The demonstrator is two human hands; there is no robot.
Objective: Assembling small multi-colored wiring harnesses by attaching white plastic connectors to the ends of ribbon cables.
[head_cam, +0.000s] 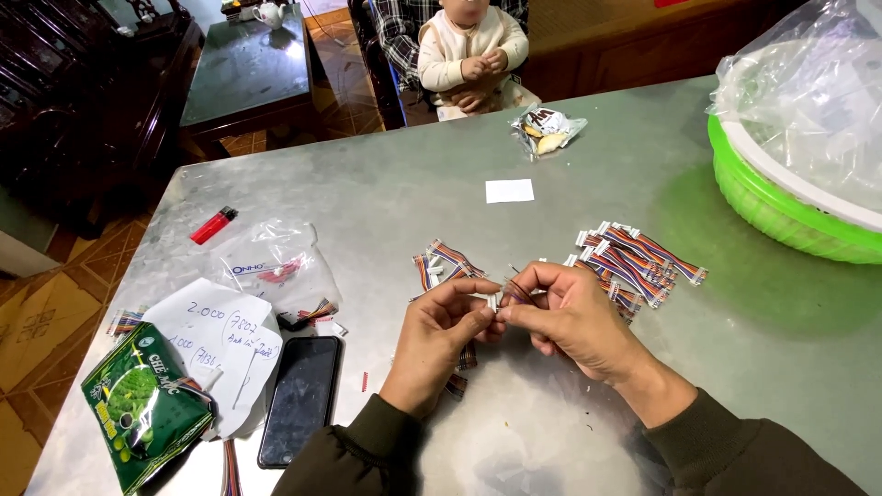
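A grey metal table (386,197) fills most of the view. At its far right edge sits a green basket (772,216) with a white rim, and a heap of clear plastic bags (808,83) lies in it. Beyond the far edge a small child in a cream vest (469,50) sits on a chair, both hands together at the chest.

On the near left of the table lie a green foil packet (142,404), sheets of white paper (225,344) with handwriting, and a black phone (301,397) face up, just beside the paper. A clear bag (276,266) lies above the paper, a red lighter (213,224) further left. A snack wrapper (547,129) and a small white slip (509,190) lie toward the far edge.

2 piles of short multicoloured ribbon cables with white connectors lie near the middle: the right pile (638,262) just beyond the right hand, the left pile (443,262) beyond the left hand.

The left hand (441,335) and right hand (570,317) meet above the table's centre. Both pinch 1 small cable piece (508,292) between thumb and fingertips, the left at its white connector end, the right closed around its thin wires. The piece is held clear of the table between the 2 piles.
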